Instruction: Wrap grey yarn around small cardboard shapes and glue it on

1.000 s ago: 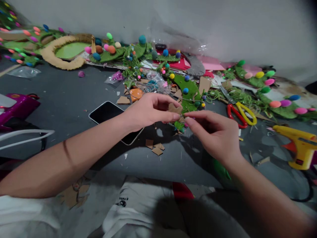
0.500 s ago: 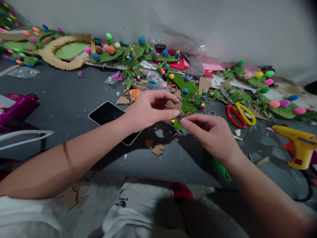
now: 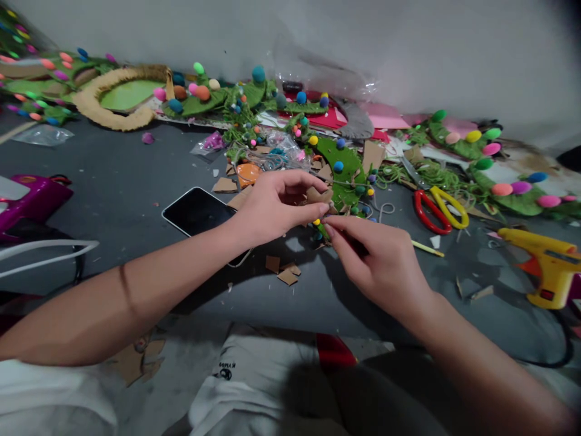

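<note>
My left hand [image 3: 276,203] is closed on a small piece of brown cardboard [image 3: 319,195], which shows between thumb and curled fingers. Close beside it, my right hand [image 3: 384,257] pinches thumb and forefinger together near the lower edge of that piece; what sits in the pinch is too small to make out. Just behind both hands lies a green leaf shape [image 3: 348,192] with coloured pom-poms. A smartphone [image 3: 197,211] lies partly under my left forearm. Several cardboard scraps [image 3: 287,277] are on the dark table in front of the hands.
Red and yellow scissors [image 3: 432,212] and a yellow glue gun [image 3: 551,260] lie to the right. A purple device [image 3: 34,203] is at the left edge. Along the wall are green pom-pom decorations [image 3: 204,103], a tan padded ring [image 3: 86,106] and pink sheets [image 3: 385,115].
My right hand has shifted slightly left and down, its fingertips now lower beside the cardboard. A thin yellow stick shows more fully behind the right wrist. My left hand has barely moved.
</note>
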Action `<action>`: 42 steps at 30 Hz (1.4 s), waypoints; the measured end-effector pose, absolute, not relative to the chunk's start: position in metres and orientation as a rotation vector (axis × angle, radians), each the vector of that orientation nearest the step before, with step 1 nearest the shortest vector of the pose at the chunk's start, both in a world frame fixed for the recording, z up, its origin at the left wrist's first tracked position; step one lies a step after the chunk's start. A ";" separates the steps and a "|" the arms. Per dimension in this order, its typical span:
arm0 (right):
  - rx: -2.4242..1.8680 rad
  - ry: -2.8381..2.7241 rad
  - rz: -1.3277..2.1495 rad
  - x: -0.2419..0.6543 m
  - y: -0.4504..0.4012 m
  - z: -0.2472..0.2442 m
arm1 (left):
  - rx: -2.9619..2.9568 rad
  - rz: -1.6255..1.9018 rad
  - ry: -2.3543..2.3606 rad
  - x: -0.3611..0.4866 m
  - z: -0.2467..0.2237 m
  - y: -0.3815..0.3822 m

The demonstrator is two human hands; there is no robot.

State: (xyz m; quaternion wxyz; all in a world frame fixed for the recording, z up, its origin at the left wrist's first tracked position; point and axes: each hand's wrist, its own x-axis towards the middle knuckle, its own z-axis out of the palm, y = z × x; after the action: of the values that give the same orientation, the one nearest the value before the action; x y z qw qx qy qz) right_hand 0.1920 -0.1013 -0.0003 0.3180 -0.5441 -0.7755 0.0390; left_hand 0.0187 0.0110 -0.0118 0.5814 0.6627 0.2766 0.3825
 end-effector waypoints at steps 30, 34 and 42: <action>-1.486 -1.556 0.580 0.206 -0.084 0.015 | 1.473 0.663 0.479 0.013 -0.007 0.007; -1.448 -1.484 0.646 0.204 -0.083 0.012 | 1.471 0.692 0.476 0.014 -0.008 0.007; -1.380 -1.249 0.944 0.200 -0.082 0.006 | 1.474 0.743 0.487 0.014 -0.007 0.008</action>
State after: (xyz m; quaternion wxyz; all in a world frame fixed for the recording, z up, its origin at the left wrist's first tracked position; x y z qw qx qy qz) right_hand 0.2000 -0.0819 0.0060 0.5031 -0.5713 -0.5173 0.3911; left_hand 0.0143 0.0075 -0.0071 0.6521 0.6492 0.2144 0.3275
